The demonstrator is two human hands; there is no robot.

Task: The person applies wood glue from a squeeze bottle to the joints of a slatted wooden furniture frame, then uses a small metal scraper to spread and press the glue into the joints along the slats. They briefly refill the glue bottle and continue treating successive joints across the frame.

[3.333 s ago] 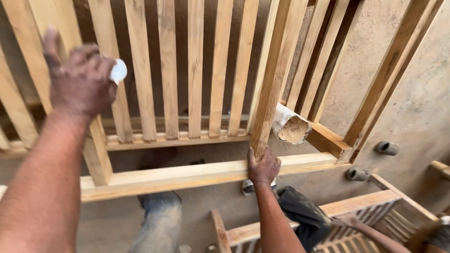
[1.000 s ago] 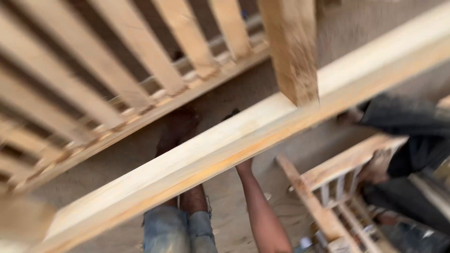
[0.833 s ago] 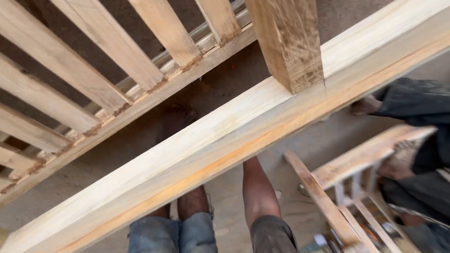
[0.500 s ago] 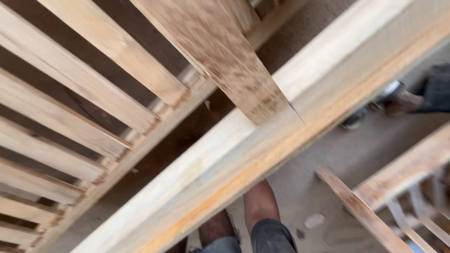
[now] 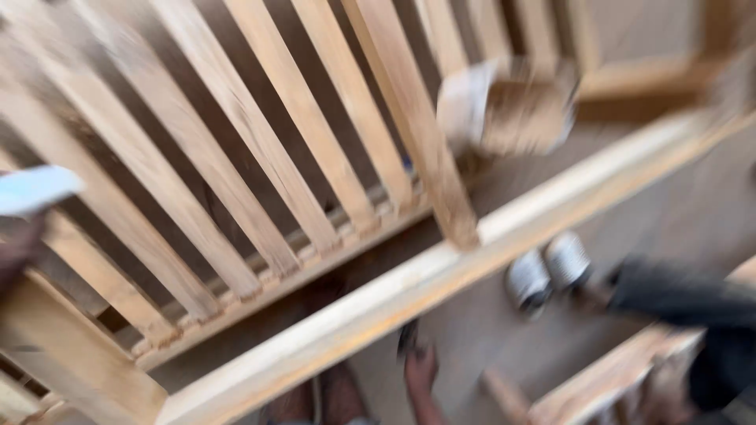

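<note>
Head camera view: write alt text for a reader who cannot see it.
Blurred downward view of a slatted wooden frame with a long pale rail across it. The person's left hand at the left edge is by a pale blue object; their right hand reaches below the rail. Two small cans sit on the floor.
</note>
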